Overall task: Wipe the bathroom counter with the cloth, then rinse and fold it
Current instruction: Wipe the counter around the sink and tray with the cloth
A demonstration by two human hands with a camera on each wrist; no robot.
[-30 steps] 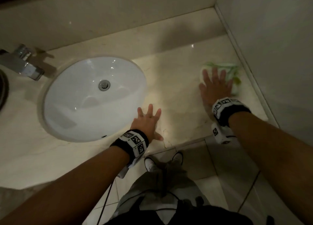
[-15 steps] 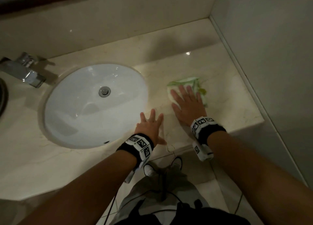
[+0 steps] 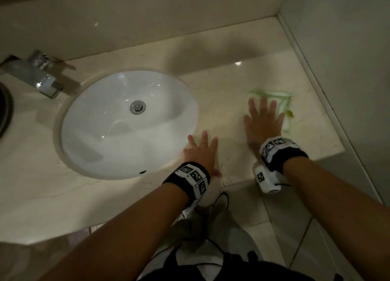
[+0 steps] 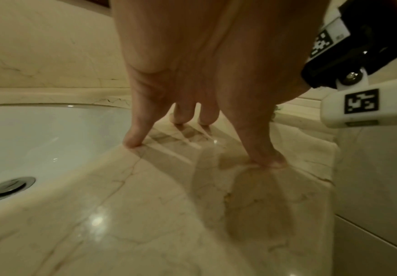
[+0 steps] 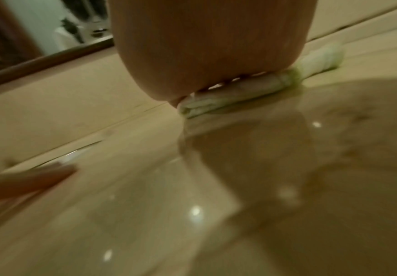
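Note:
A white cloth with green edging lies flat on the beige marble counter, to the right of the sink. My right hand presses on it with straight spread fingers; the cloth shows bunched under that palm in the right wrist view. My left hand rests flat on the counter beside the basin rim, fingers spread, fingertips touching the marble and holding nothing.
A white oval sink with a metal drain sits left of the hands. A chrome tap stands at the far left. A wall borders the counter on the right. The counter's front edge runs just below my wrists.
My right hand slid the cloth left toward the sink, then back to the right toward the wall. The left hand has stayed planted by the basin.

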